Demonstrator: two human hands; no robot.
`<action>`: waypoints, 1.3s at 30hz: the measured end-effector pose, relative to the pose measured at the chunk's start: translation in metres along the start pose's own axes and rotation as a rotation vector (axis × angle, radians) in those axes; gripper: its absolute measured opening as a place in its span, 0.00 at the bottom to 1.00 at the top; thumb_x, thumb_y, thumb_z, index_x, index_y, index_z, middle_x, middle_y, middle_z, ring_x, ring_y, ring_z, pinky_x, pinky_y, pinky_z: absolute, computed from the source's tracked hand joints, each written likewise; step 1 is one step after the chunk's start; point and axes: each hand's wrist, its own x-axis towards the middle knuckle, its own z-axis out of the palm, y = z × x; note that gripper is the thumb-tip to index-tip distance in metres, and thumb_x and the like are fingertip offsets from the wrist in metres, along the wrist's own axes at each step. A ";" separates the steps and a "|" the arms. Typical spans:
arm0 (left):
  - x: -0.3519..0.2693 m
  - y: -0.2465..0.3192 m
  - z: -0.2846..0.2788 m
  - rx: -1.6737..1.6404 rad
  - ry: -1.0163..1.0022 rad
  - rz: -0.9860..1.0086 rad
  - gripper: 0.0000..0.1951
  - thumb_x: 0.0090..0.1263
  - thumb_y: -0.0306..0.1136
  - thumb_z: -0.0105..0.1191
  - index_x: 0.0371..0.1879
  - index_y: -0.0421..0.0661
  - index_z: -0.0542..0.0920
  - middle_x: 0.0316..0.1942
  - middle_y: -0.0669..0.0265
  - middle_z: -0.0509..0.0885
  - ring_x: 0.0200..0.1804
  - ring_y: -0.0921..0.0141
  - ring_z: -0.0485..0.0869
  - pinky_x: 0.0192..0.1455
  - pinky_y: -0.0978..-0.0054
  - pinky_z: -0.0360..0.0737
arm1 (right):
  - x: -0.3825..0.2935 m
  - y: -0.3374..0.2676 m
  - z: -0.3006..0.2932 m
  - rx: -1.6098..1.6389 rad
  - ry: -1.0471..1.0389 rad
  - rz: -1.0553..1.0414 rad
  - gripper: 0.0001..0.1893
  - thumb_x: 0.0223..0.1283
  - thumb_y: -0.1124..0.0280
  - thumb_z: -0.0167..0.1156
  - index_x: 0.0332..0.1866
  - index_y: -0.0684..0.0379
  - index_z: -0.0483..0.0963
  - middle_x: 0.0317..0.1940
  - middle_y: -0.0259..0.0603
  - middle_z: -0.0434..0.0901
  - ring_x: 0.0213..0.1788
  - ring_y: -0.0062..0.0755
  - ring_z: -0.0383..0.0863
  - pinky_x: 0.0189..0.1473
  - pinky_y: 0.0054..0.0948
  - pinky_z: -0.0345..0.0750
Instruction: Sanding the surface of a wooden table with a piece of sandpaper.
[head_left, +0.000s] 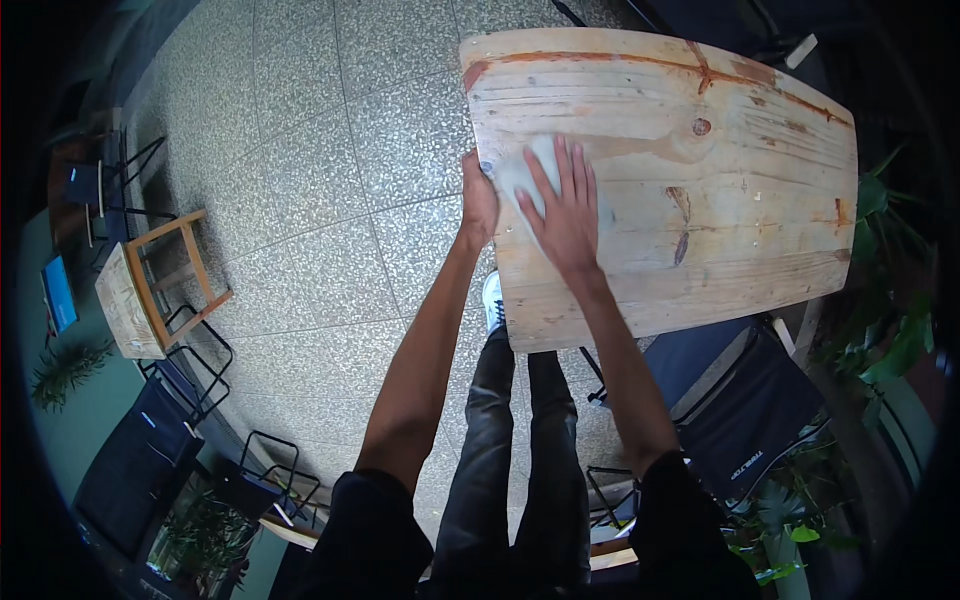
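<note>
A light wooden tabletop (750, 262) with knots, reddish-brown streaks and worn patches lies before me. My left hand (480, 199) is at its left edge, some of its fingers hidden from view, and seems to grip that edge. Flat on the wood near the same edge is a pale cloth (514, 172), slightly blurred. My right hand (564, 214) presses on the cloth with its fingers spread, covering part of it.
Dark folding chairs (750, 405) stand close by the table's near and far sides. Green plants (892, 360) grow at the right. Another small wooden table (131, 307) and more chairs (135, 465) line the left. My shoe (493, 300) is on the speckled tile floor (322, 225).
</note>
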 end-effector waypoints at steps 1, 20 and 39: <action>-0.007 -0.004 0.003 -0.018 0.004 -0.002 0.28 0.83 0.46 0.25 0.62 0.36 0.74 0.58 0.55 0.79 0.61 0.63 0.73 0.70 0.68 0.64 | 0.021 0.008 0.002 -0.073 0.034 -0.029 0.32 0.70 0.50 0.55 0.76 0.44 0.61 0.79 0.50 0.51 0.80 0.56 0.50 0.77 0.53 0.52; -0.074 0.017 0.028 0.859 0.553 -0.207 0.21 0.78 0.48 0.37 0.42 0.42 0.78 0.34 0.43 0.85 0.39 0.41 0.83 0.44 0.44 0.76 | 0.000 0.009 -0.053 0.418 -0.181 0.398 0.25 0.52 0.62 0.73 0.51 0.67 0.76 0.42 0.56 0.83 0.50 0.57 0.81 0.51 0.46 0.78; -0.081 0.022 0.028 0.883 0.562 -0.167 0.16 0.77 0.47 0.44 0.42 0.47 0.76 0.30 0.53 0.85 0.36 0.49 0.84 0.39 0.50 0.78 | 0.021 0.032 -0.053 -0.002 -0.404 -0.602 0.45 0.48 0.67 0.69 0.76 0.35 0.62 0.68 0.50 0.63 0.69 0.50 0.65 0.70 0.48 0.64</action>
